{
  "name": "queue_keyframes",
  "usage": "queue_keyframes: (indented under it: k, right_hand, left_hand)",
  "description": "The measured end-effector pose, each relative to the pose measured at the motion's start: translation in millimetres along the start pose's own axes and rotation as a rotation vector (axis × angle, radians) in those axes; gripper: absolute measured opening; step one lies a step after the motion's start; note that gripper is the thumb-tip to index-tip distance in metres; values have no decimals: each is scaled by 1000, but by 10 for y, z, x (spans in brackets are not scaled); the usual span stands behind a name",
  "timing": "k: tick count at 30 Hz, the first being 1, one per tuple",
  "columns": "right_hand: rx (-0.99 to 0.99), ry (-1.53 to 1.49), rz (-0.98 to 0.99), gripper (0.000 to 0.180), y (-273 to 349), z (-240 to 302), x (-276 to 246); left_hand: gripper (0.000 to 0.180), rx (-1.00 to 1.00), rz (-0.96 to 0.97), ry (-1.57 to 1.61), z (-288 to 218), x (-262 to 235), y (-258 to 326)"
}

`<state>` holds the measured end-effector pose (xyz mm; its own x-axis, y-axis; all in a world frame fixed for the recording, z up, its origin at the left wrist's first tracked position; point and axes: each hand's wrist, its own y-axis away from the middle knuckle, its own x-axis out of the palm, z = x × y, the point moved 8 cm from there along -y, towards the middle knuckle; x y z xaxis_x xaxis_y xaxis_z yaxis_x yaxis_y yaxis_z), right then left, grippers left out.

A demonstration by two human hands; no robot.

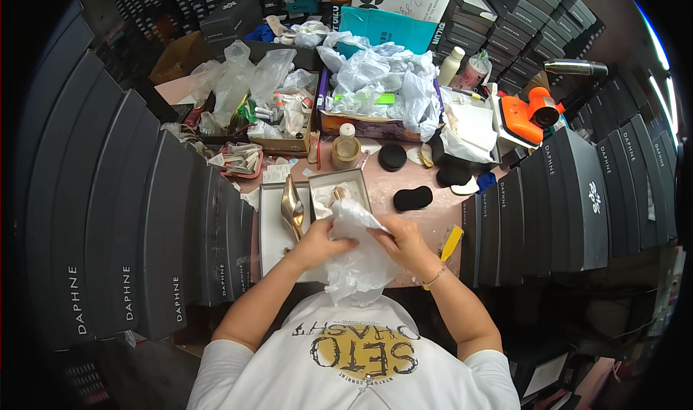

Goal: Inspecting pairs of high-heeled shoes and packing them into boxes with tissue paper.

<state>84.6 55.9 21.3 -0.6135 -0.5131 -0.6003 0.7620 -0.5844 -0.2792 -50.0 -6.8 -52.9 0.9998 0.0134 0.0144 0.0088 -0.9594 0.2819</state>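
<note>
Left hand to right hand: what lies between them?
In the head view, crumpled white wrapping lies between the left hand and the right hand.

White Sheet Hangs Crumpled Between Two Hands

A thin, translucent white sheet [359, 255], perhaps plastic or tissue, is held up, loosely gathered and heavily creased. The left hand [315, 245] grips its left side; the right hand [403, 242] pinches the upper right edge. Its top bunches into a rounded fold, while the lower part spreads and hangs with an uneven hem close to the wearer's body. Whether anything lies inside its folds cannot be told.
</note>
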Motion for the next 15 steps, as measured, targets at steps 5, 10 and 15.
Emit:
queue_keyframes:
  k: [5, 10, 15]
  right_hand:
    - [-176, 428, 217, 54, 99, 362, 164]
    - [-255, 621, 320, 63, 209, 266, 307]
    - [-129, 617, 352, 56, 229, 174, 397]
  left_hand:
    - [24, -14, -39, 428, 404, -20, -66]
    - [37, -299, 180, 1024, 321, 169, 39]
    - [37, -267, 80, 643, 480, 132, 51]
